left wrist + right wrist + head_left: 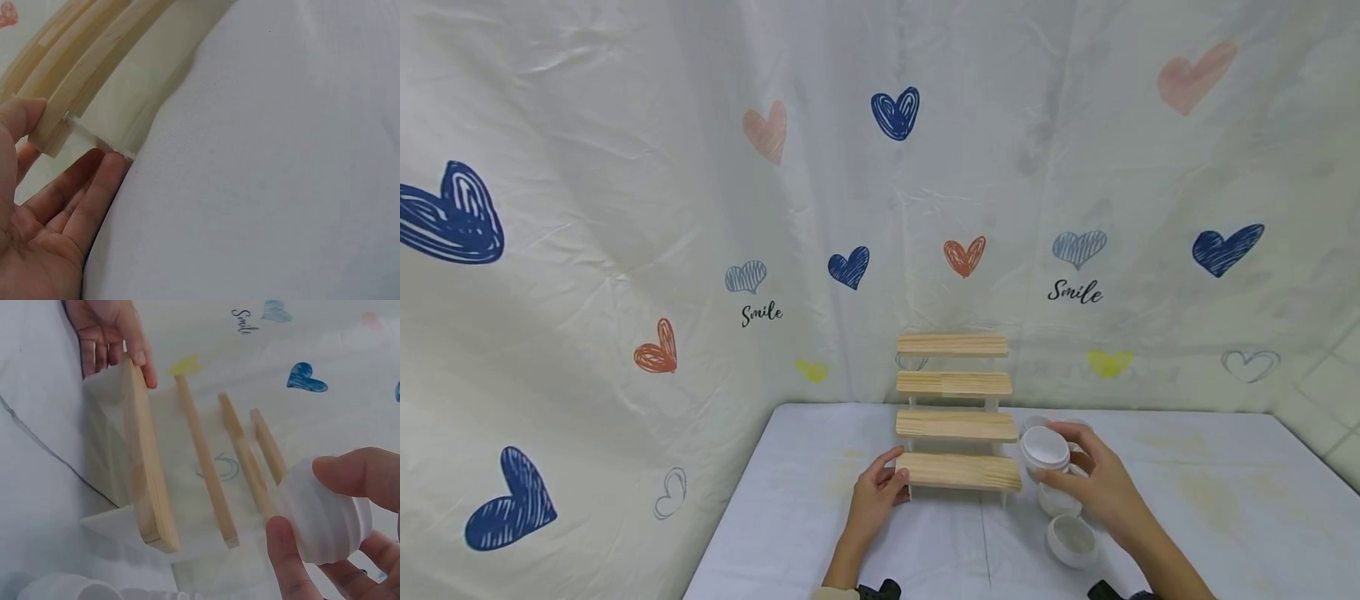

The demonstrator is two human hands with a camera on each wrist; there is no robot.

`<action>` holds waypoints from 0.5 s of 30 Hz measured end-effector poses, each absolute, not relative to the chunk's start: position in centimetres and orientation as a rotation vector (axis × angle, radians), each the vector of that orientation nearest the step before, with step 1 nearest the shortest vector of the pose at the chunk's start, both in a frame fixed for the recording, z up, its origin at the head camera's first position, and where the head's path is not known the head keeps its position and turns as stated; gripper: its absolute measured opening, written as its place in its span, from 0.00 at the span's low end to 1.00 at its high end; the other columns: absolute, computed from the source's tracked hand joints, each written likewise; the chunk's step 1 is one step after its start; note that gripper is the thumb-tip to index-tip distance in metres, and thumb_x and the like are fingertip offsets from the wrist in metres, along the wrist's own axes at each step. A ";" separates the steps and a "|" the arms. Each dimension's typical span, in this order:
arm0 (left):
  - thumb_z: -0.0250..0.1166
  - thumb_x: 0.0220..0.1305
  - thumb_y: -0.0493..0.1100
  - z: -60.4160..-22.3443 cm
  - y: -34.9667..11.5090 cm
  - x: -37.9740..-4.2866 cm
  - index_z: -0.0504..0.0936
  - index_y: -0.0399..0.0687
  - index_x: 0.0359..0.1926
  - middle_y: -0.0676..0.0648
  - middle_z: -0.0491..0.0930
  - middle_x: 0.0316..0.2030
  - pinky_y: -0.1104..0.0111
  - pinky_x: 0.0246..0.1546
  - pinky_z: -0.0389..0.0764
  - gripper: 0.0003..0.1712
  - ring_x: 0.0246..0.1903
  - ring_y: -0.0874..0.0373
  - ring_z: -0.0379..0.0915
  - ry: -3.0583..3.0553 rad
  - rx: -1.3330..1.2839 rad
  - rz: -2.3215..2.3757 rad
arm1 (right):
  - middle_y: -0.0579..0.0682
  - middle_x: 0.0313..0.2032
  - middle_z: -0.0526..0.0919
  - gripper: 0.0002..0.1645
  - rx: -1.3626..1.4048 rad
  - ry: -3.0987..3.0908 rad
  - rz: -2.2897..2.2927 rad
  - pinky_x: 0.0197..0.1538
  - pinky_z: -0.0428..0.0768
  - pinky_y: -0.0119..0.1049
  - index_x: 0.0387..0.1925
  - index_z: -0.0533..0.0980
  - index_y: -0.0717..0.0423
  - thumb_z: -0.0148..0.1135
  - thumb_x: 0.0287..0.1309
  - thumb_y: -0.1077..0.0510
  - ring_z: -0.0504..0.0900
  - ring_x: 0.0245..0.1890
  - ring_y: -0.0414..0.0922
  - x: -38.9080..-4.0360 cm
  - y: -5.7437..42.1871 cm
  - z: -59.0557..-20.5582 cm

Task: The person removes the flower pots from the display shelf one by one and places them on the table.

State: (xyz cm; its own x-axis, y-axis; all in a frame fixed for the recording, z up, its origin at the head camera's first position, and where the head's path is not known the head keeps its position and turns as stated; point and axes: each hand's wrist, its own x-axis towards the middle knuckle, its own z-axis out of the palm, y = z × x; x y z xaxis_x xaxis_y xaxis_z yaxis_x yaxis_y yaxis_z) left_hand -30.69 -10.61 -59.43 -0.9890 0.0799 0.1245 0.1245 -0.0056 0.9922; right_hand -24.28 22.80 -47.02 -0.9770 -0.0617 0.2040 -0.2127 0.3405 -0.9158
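Note:
A stepped display stand [958, 471] has several light wooden shelves on pale supports. My left hand [874, 493] holds the left end of its lowest shelf. In the left wrist view the thumb lies against the plank [59, 125], while other fingers touch the clear support [100, 140] below. To the right of the stand, my right hand [1101, 483] grips a small white pot [1045, 447] between thumb and fingers, above other pots. Up close in the right wrist view, this pot [328, 515] shows a ribbed, rounded side.
More white pots stand beneath and around the right hand, the nearest pot [1072, 542] in front of the rest. A white cloth [790, 508] covers the table. Behind it hangs a white curtain [850, 192] printed with hearts and the word Smile.

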 end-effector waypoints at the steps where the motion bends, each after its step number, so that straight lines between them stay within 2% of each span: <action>1: 0.67 0.71 0.45 -59.4 -10.6 -30.7 0.76 0.49 0.68 0.39 0.86 0.46 0.60 0.42 0.90 0.27 0.45 0.48 0.86 -2.192 -0.226 -2.196 | 0.41 0.59 0.74 0.41 0.245 -2.466 1.706 0.44 0.84 0.33 0.69 0.67 0.54 0.76 0.58 0.57 0.79 0.49 0.28 -24.2 23.0 -47.1; 8: 0.67 0.71 0.44 -59.4 -10.7 -30.8 0.76 0.49 0.68 0.39 0.86 0.46 0.59 0.42 0.90 0.27 0.45 0.47 0.86 -2.190 -0.233 -2.196 | 0.41 0.61 0.72 0.43 0.185 -2.526 1.659 0.44 0.84 0.32 0.70 0.66 0.52 0.76 0.57 0.54 0.77 0.50 0.23 -24.0 24.1 -47.7; 15: 0.66 0.71 0.44 -59.4 -10.6 -30.7 0.76 0.50 0.68 0.38 0.86 0.47 0.60 0.42 0.90 0.26 0.44 0.52 0.86 -2.190 -0.227 -2.203 | 0.28 0.56 0.73 0.40 0.190 -2.504 1.656 0.43 0.84 0.30 0.69 0.67 0.53 0.76 0.58 0.57 0.78 0.48 0.26 -23.3 25.1 -48.5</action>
State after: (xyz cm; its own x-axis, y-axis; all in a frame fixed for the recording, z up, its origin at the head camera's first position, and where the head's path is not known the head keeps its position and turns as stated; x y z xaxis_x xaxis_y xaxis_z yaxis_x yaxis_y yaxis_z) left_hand -30.72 -10.61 -59.41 -0.9890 0.0836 0.1220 0.1215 -0.0113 0.9925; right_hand -23.31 25.12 -48.50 -0.9831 -0.0313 0.1806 -0.1785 0.3886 -0.9040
